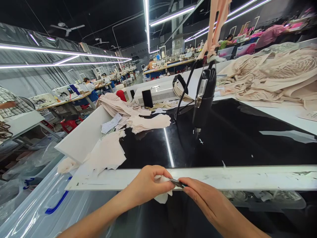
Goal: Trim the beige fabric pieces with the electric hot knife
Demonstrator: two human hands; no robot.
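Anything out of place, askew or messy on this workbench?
Nothing looks damaged. The cut fabric pieces at the table's left corner lie in a loose heap, some overhanging the white edge. The left hand holds a small pale fabric piece; the right hand holds a dark tool against it.

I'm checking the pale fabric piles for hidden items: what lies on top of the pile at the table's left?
A white paper slip lies on the folded beige fabric. Whatever sits beneath the stack is covered.
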